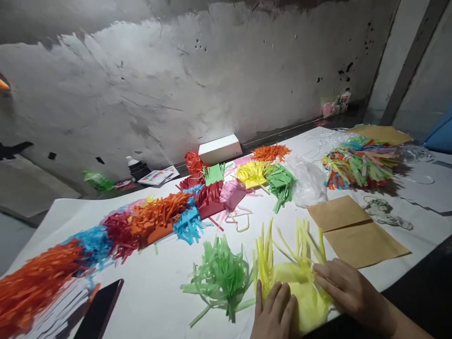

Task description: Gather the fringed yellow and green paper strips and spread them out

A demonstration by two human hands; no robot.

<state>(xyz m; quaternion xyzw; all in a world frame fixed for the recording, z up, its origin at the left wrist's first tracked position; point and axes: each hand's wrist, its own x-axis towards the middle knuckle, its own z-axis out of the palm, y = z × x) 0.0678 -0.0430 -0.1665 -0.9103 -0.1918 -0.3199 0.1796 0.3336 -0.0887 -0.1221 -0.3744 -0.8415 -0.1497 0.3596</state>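
At the frame's bottom centre, my left hand and right hand press flat, fingers spread, on the yellow fringed paper.

**Both hands flat on the yellow fringe**

My left hand and right hand pressed down, fingers spread, on the yellow fringed paper at the near edge of the white table sheet. A green fringe bundle lay just beside it. Two brown paper sheets sat toward the right edge, and a dark phone lay near the near-left corner.
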